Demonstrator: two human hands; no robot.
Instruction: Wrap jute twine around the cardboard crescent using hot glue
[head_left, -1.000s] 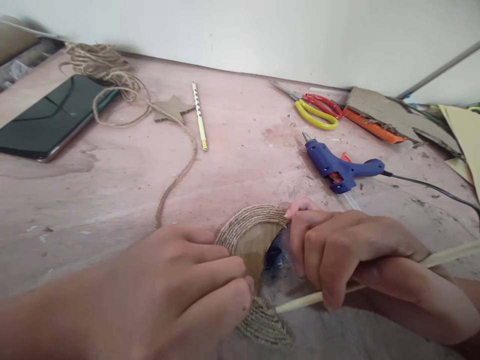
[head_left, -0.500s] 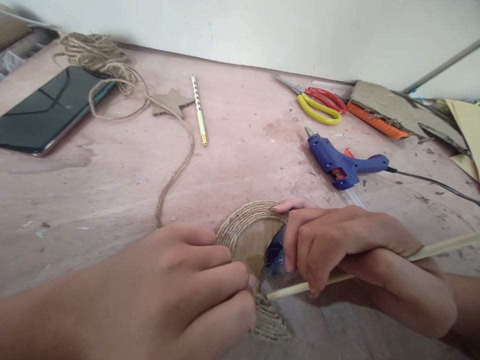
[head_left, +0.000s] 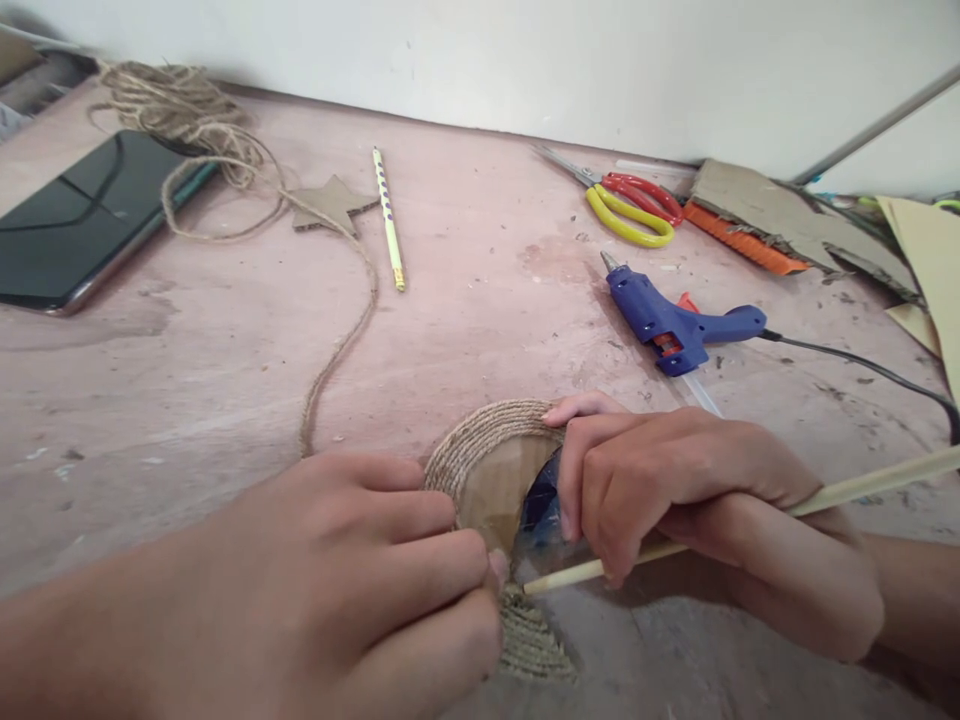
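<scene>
A crescent covered in rows of jute twine lies on the table, its middle hidden under my left hand. The fingers of that hand are curled and closed on it, the thumb tip near its inner edge. A loose strand of twine runs beneath the same hand. My right hand is closed around a thin pale wooden stick, whose pointed tip touches or nearly touches the crescent's lower part. Right fingertips also rest at the crescent's upper end. Something dark blue shows inside the curve.
A blue glue gun with a black cord lies behind my right hand. Further back are scissors, cardboard pieces, a pencil and a cardboard star. A phone and a twine bundle sit at back left.
The whole view has shifted slightly, so things appear a little further left. Both hands keep nearly the same hold, and the stick's tip stays by the crescent's lower part.
</scene>
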